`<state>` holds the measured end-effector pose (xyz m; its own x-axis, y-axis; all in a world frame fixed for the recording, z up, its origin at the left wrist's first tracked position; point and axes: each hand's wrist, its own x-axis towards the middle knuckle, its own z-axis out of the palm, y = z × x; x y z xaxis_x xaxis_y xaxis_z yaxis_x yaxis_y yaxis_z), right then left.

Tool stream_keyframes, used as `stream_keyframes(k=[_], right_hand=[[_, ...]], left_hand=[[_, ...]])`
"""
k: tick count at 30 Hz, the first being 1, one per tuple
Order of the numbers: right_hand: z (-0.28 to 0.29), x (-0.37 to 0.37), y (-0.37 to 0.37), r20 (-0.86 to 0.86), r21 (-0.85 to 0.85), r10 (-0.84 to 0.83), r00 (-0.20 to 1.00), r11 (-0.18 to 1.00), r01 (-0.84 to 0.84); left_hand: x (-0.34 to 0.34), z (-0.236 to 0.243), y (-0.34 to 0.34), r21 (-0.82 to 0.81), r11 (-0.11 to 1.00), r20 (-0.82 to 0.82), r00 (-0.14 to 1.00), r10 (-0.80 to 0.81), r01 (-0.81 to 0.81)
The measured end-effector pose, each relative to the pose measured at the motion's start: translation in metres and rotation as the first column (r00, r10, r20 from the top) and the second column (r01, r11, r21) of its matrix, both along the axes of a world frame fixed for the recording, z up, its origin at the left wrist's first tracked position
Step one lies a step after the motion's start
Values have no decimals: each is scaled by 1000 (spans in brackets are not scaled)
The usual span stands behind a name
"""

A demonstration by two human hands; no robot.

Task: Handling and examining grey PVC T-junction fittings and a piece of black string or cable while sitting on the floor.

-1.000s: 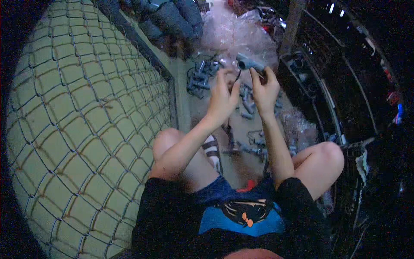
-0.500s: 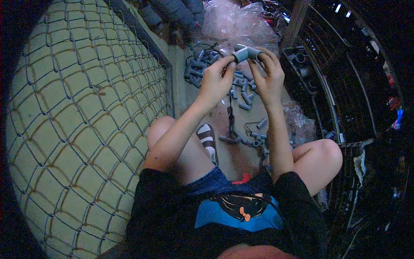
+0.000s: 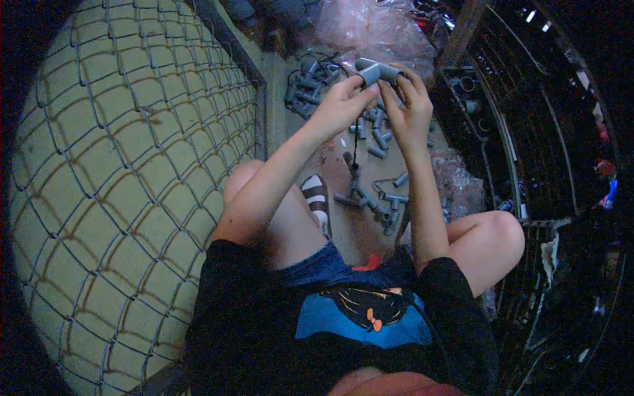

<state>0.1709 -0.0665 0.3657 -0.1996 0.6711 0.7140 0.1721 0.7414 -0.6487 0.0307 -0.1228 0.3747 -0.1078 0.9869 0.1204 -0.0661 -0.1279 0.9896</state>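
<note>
Up in front of me, both hands hold a grey plastic pipe fitting (image 3: 380, 69) with short tube-like arms; whether it is one piece or two pushed together I cannot tell. My left hand (image 3: 345, 103) is closed on its left arm, thumb below and fingertips partly hidden. On its right end, the fingers of my right hand (image 3: 411, 109) are wrapped round with the thumb underneath. Beneath my hands, several loose grey fittings (image 3: 305, 92) lie in a heap on the floor, with more pieces (image 3: 394, 198) strewn nearer my legs.
A chain-link fence (image 3: 145, 185) runs along my left side. Crumpled clear plastic sheeting (image 3: 376, 30) lies at the far end. Dark metal racking (image 3: 522, 125) stands to my right, with pipe pieces in it. My sandalled foot (image 3: 317, 201) rests on the floor.
The grey fitting has turned in my hands, so more of its length shows. My left hand has shifted slightly right, and the view has moved a little.
</note>
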Motion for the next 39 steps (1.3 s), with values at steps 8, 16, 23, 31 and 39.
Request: stream_keyframes(k=[8,16,23,31,39], right_hand=[[-1,-2,0,8,-1,47,999,999,-47],[6,-2,-15,341,6,11,940,1000,-14],[-2,-6,-14,379,-1,-61,923,998,67],[-16,-7,-2,49,-548,211,976,823,-150],[-13,12,17,-722,-669,222,655,15,-743]], left_hand=[[-17,8,-2,-171,984,44,998,-44,51],[-22,-2,9,99,977,-540,814,214,-191],[-15,-5,1,213,950,-665,678,312,-228],[-9,3,-4,262,921,-731,564,384,-287],[-9,8,-7,227,936,-841,431,327,-268]])
